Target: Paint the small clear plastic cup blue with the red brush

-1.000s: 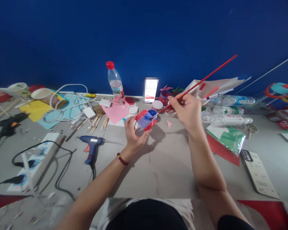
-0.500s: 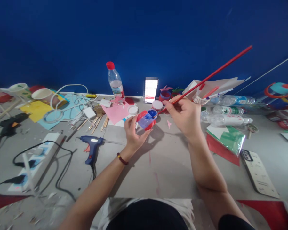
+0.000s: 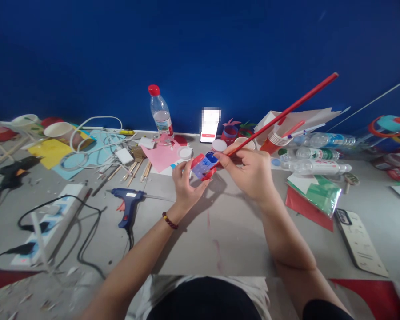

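Between its fingers and thumb my left hand [image 3: 186,189] grips a small piece [image 3: 200,166], blue in the middle with red ends; its exact kind I cannot make out. My right hand [image 3: 250,171] is closed round a long red paintbrush [image 3: 293,106], whose handle slants up to the right. The brush's lower end points at the blue middle of the piece, its tip partly hidden by my fingers. Just behind the piece sits an open pot of blue paint [image 3: 211,157]. Its neighbours are a round white lid [image 3: 219,145] and a lit phone [image 3: 210,125] leaning on the wall.
A glue gun [image 3: 126,204] and a power strip [image 3: 53,226] with cables lie at left. A red-capped bottle [image 3: 162,113] stands behind pink paper [image 3: 162,154]. Right are paper cups [image 3: 274,141], plastic bottles [image 3: 320,166], green paper [image 3: 323,195] and another phone [image 3: 362,242].
My right hand has moved left and slightly down with the paintbrush, from the paint pot to the piece. My left hand stays almost where it was.
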A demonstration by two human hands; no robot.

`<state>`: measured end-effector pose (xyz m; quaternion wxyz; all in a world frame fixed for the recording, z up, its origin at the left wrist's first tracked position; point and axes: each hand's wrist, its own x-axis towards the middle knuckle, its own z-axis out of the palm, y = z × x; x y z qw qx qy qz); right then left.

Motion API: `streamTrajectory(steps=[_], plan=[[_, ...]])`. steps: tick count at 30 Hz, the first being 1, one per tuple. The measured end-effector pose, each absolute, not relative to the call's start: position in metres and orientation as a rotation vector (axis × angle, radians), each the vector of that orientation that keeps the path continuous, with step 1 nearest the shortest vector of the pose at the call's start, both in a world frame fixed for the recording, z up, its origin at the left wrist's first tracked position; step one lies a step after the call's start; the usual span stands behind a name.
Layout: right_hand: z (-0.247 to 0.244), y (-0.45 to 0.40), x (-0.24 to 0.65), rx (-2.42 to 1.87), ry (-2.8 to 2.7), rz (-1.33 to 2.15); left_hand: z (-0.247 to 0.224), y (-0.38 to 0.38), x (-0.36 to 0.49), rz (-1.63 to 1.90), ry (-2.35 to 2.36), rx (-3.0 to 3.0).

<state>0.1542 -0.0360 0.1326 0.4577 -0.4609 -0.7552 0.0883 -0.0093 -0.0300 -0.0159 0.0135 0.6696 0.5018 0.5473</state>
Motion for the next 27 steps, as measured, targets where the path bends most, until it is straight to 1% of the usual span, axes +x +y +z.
streamTrajectory(steps=[6,13,17,21,24,27], plan=[[0.129,-0.025,0.160,-1.194,-1.714,0.296,-0.013,-0.030,-0.007,1.746,1.553,2.067],[0.126,-0.017,0.167,-1.178,-1.646,0.281,-0.014,-0.031,-0.007,1.745,1.551,2.050],[0.134,-0.013,0.176,-1.186,-1.555,0.186,-0.013,-0.030,-0.005,1.736,1.516,2.048],[0.135,0.004,0.206,-1.211,-1.415,-0.003,-0.012,-0.031,-0.003,1.692,1.501,2.050],[0.126,0.024,0.239,-1.270,-1.369,-0.079,-0.012,-0.031,0.001,1.663,1.516,2.028],[0.110,0.045,0.268,-1.342,-1.402,-0.078,-0.012,-0.030,0.005,1.642,1.510,2.017]])
